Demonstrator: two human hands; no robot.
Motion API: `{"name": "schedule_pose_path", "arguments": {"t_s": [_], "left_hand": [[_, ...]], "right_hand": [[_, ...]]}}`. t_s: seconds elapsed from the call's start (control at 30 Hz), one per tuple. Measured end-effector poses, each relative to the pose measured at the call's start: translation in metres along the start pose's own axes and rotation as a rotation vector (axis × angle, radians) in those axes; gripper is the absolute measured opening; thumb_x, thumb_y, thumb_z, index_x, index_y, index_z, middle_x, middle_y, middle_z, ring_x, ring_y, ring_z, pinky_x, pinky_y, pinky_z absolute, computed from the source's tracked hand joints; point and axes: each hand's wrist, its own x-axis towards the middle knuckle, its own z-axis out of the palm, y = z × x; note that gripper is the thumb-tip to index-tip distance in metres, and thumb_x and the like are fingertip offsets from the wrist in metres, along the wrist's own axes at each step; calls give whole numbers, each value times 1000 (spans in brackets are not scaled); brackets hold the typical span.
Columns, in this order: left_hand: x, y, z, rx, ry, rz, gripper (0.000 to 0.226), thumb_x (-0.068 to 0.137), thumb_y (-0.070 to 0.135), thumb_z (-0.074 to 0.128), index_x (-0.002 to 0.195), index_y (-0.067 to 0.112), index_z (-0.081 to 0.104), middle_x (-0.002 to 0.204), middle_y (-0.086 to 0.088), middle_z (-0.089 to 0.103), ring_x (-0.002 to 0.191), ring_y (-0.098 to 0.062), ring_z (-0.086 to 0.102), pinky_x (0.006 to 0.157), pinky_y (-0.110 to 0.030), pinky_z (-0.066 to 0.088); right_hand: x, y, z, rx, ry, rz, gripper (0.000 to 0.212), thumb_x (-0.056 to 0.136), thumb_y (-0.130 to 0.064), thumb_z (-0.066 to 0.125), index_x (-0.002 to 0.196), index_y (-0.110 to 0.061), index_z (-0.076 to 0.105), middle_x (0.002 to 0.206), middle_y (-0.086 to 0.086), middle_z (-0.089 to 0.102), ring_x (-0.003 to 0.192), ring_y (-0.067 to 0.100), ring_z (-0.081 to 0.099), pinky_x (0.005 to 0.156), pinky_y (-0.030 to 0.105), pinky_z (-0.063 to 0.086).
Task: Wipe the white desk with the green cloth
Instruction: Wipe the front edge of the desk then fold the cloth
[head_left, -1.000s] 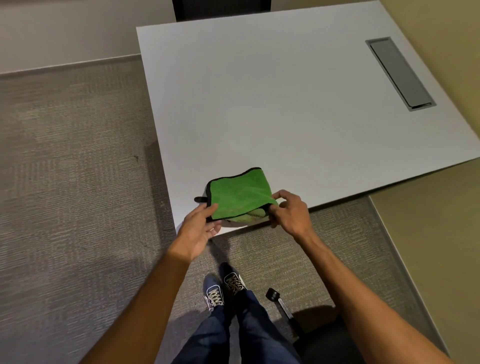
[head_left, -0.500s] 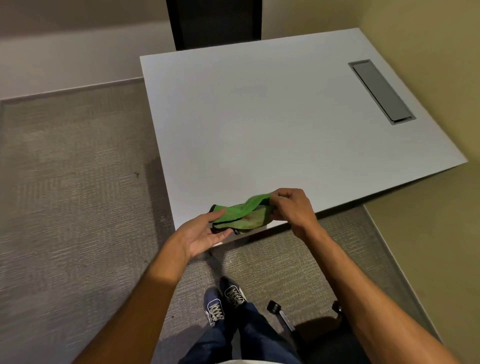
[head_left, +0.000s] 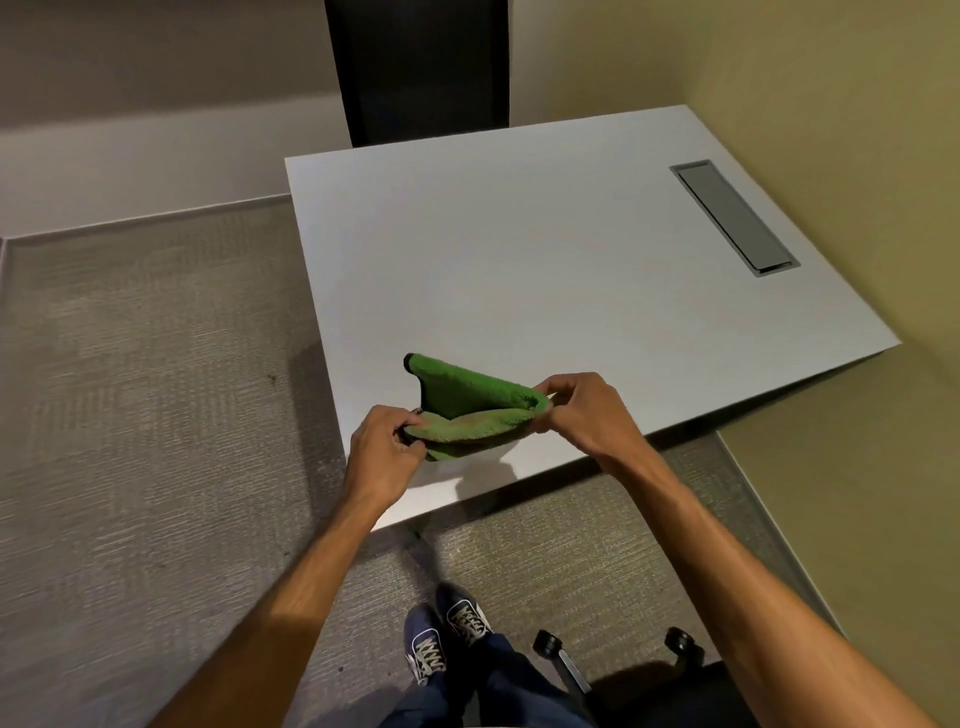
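Grey carpet (head_left: 130, 389) covers the floor at left. The left hand (head_left: 382, 452) pinches the near-left corner of the green cloth (head_left: 467, 405), which is held folded above the near-left corner of the white table (head_left: 545, 249), one flap raised toward the far left. The right hand (head_left: 582, 410) grips the cloth's right end, fingers closed on it. A grey cable hatch (head_left: 735, 218) is set flush in the table's far right.
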Motion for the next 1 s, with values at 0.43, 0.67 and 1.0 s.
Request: {"name": "schedule_pose_path", "arguments": {"t_s": [0.43,0.67,1.0], "left_hand": [[-17,-10,-13,-14,-177,115,49,92,-3,56,129,27,43,108,-8,74,86,-21,71,73,-46,62],[-9,-12,-42,-296,-370,5,90,90,-14,49,145,55,27,94,-23,68,86,-35,67,78,-20,56],[-2,-2,-48,122,-337,227,37,93,-4,55,121,20,59,105,-7,56,83,-17,57,72,-29,52]], "right_hand": [[-21,-9,-7,-643,-100,-560,20,92,-21,71,112,-19,72,108,-3,63,93,17,65,77,33,57],[-28,-11,-6,-550,-155,-618,16,97,-12,64,110,-10,73,101,4,74,88,16,68,79,31,56],[-26,-3,-7,-434,-75,-574,19,97,-10,64,115,-10,71,98,4,75,80,7,66,75,21,51]]}}
